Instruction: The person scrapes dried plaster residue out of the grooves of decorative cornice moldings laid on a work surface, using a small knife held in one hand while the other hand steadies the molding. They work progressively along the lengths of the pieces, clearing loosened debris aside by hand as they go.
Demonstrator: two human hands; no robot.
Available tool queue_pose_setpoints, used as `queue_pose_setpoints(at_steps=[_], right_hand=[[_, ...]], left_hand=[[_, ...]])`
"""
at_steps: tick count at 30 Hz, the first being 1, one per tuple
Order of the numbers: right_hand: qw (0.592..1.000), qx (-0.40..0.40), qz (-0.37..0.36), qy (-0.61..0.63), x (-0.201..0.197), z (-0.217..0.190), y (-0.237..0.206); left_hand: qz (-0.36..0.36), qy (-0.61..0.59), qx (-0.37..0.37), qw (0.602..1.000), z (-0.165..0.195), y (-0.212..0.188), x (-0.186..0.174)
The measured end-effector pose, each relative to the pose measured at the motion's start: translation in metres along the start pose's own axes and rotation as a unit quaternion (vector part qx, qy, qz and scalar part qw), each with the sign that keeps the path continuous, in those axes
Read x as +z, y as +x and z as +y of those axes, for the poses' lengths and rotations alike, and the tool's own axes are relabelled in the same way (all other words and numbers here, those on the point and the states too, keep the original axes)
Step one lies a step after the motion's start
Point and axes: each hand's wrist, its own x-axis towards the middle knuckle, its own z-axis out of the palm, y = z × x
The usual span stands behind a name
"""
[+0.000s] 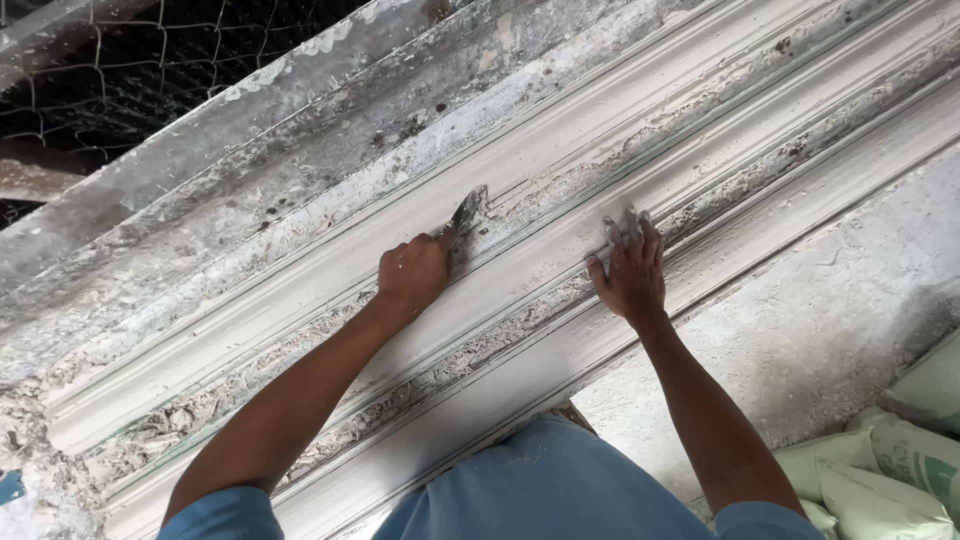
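Nearest the camera, pale green sacks (890,470) lie at the lower right beside the person's blue shirt. Farther out, the right hand (632,272) rests open and flat on the long white plaster moulding (560,150), fingers spread. The left hand (412,272) is closed around a scraper (467,212), its blade pressed against the moulding. Wire mesh (130,60) shows beyond.

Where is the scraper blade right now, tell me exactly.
In the head view, the scraper blade sits just left of centre, gripped in the left hand and pressed against the long white moulding, with the right hand flat on the moulding further right.
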Motion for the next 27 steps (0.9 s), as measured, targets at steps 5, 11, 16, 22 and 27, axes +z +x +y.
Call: queue_pose_setpoints(at_steps=[5,11,16,22,27], right_hand=[[1.0,-0.002,0.002,0.02,-0.008,-0.008,0.001],[1.0,-0.001,0.003,0.024,-0.019,-0.012,-0.001],[0.999,-0.015,0.027,0.026,-0.017,-0.007,0.002],[0.997,-0.031,0.025,0.071,-0.038,0.0,0.009],[0.969,-0.123,-0.01,0.214,-0.067,0.073,0.017]], left_hand=[[0.063,-0.024,0.043,0.997,0.06,0.071,0.024],[0.111,-0.042,0.077,0.99,0.05,0.055,0.013],[0.046,-0.038,0.022,0.998,0.043,0.032,-0.005],[0.122,-0.049,0.068,0.989,0.134,0.124,0.015],[0.067,0.003,0.02,0.998,0.113,0.094,0.0]])
